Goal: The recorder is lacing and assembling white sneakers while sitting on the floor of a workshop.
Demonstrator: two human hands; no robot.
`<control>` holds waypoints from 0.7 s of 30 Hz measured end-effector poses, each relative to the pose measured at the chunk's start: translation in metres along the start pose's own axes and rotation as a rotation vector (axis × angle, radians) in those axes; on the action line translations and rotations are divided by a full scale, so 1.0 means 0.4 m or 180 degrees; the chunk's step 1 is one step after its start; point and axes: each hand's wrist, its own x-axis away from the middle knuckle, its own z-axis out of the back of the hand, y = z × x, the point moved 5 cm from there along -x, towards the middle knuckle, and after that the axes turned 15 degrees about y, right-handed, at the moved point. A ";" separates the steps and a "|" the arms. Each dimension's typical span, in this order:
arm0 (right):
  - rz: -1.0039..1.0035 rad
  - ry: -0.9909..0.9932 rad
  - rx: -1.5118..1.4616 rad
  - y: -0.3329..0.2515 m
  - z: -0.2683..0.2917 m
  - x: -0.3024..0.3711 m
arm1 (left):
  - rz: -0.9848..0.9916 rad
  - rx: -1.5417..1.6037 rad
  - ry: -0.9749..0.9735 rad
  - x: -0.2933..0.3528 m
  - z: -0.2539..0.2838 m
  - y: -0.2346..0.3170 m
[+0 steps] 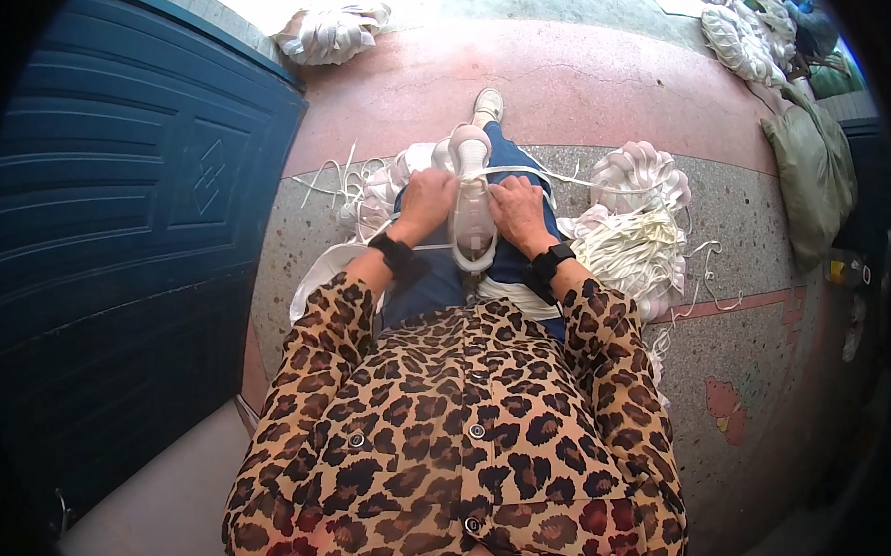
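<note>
The pale pink and white shoe point(473, 225) sits in front of me, above my thighs and between my hands, toe pointing away and heel toward me. My left hand point(427, 200) is at its left edge and my right hand point(518, 214) at its right edge, fingers bent inward by the lace holes; I cannot tell whether they are pinched on something or only resting there. A white lace point(525, 169) runs from the shoe off to the right, over my blue jeans point(531, 250). On the right lie a heap of pale laces point(626, 244) and, just beyond it, a round bundle of pale shoe parts point(641, 175). More loose laces point(345, 181) trail over the speckled floor point(722, 211) on my left, near the blue door point(121, 194). A greenish sack point(813, 180) stands farther right.
</note>
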 end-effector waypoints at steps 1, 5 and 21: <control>-0.0014 0.0046 -0.0049 -0.002 0.000 0.002 | 0.0070 0.0016 -0.0079 -0.018 -0.008 0.000; -0.0069 0.0071 -0.0244 -0.009 -0.006 -0.007 | 0.0037 -0.0544 -0.0867 -0.102 -0.064 0.019; 0.1197 0.0615 -0.0336 -0.059 0.121 -0.072 | 0.0768 0.1196 -0.0776 -0.129 -0.065 0.056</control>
